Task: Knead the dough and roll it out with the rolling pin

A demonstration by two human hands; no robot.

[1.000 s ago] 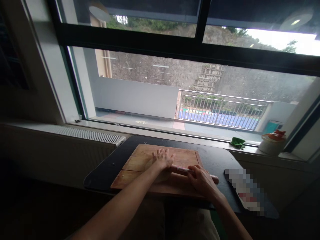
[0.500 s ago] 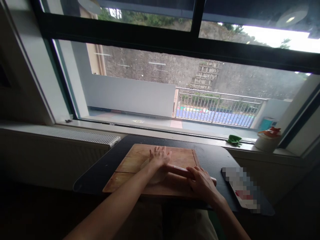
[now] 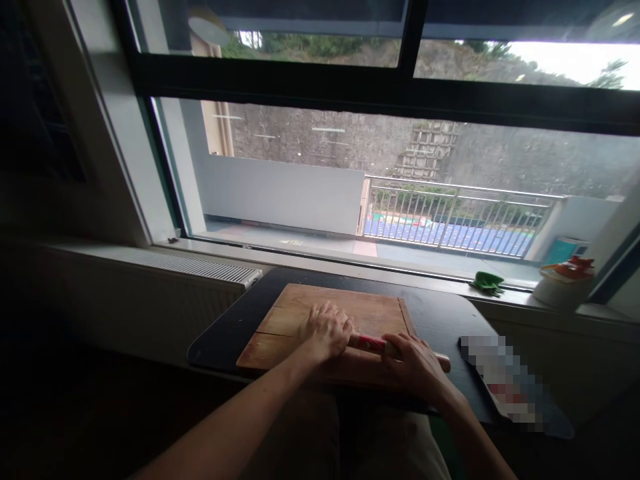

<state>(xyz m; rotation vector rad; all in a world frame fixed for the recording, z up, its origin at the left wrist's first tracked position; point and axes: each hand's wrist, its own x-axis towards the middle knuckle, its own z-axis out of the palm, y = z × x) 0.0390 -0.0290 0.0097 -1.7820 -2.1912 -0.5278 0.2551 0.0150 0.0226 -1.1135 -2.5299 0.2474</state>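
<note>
My right hand is wrapped round the right part of a wooden rolling pin, whose red printed band shows between my hands. The pin's rounded end sticks out past my right hand. Bent over the pin's left part, my left hand has its fingers close together, and its palm hides what lies beneath. A faint pale patch shows just left of that hand, too dim to make out. Both hands are above a wooden cutting board.
The board lies on a dark table against the window sill. A pixelated flat object is at the table's right. On the sill are a green item and a white pot with something orange. A radiator stands left.
My left hand has drawn back a little over the pin, its fingers now more bent. The pin has turned, showing its red band. The whole view has shifted as my head moved.
</note>
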